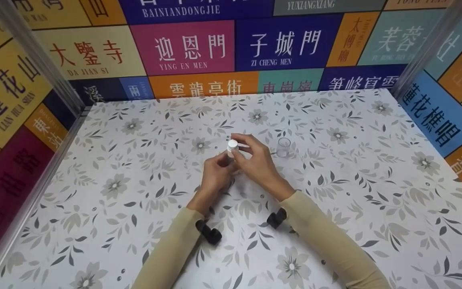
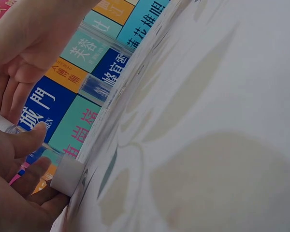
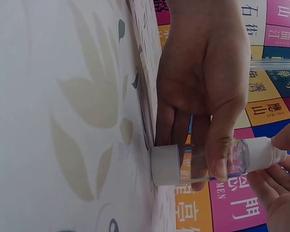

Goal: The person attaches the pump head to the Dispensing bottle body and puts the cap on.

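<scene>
A small clear bottle (image 3: 198,164) stands upright on the table, with a white base (image 3: 165,166) and a stepped white top (image 3: 258,153). My left hand (image 1: 217,173) grips its clear body low down, thumb on one side and fingers on the other. From the right, my right hand (image 1: 259,160) pinches the white top between thumb and fingers. In the left wrist view the base (image 2: 67,175) shows below the left fingers, while the right hand (image 2: 31,53) reaches over from above. A clear, hollow cap (image 1: 284,147) stands on the table just right of the right hand.
The table (image 1: 167,249) has a white cover printed with grey leaves and flowers. Panels with coloured signs (image 1: 183,46) enclose its back and sides. Black wrist cameras (image 1: 209,233) hang by both sleeves.
</scene>
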`<state>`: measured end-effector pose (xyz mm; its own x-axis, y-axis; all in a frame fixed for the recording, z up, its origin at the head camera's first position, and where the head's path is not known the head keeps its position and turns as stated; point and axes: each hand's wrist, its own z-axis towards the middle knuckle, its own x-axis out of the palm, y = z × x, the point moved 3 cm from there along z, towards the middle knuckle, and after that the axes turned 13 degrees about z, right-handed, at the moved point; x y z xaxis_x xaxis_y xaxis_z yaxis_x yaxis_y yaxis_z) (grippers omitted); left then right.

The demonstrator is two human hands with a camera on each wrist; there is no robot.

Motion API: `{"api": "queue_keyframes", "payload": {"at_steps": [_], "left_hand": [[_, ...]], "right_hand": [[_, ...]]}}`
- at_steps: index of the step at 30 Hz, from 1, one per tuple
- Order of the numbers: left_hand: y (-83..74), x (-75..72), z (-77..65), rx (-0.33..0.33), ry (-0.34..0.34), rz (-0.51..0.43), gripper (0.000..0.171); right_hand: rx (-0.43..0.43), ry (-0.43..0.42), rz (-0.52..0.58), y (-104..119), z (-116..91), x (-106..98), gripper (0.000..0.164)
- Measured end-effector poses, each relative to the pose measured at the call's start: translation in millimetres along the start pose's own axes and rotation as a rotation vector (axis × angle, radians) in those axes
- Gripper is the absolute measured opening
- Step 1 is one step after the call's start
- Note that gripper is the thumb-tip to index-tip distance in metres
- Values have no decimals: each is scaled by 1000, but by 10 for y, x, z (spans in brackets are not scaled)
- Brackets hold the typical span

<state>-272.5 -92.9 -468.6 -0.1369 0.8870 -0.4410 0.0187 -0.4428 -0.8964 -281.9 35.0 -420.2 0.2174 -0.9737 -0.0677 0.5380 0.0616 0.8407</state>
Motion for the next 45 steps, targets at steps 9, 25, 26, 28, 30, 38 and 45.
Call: {"api": "queue_keyframes", "payload": {"at_steps": [9,25,26,28,30,38,45], "left_hand": [[0,-3,-1,-24,0,3,46],[-6,-4,5,33,-16,-21,39],[-4,-3,3,39,-19,-20,39],[-4,-3,1,49,-25,-16,38],[-5,-3,2,53,-32,-7,38],[-2,1,15,51,-28,-11,33],[9,6,4,32,-28,3,39]], "right_hand": [[24,-8,-30,19,-5,-4,31],[57,36,-36,-5,0,-29,38],[57,32,-36,-6,-2,-31,40],[55,28,-35,-10,-3,-31,42],[53,29,-34,-15,-2,-29,42],[68,28,-46,-5,11,-23,36],[83,26,-41,-6,3,-29,43]]}}
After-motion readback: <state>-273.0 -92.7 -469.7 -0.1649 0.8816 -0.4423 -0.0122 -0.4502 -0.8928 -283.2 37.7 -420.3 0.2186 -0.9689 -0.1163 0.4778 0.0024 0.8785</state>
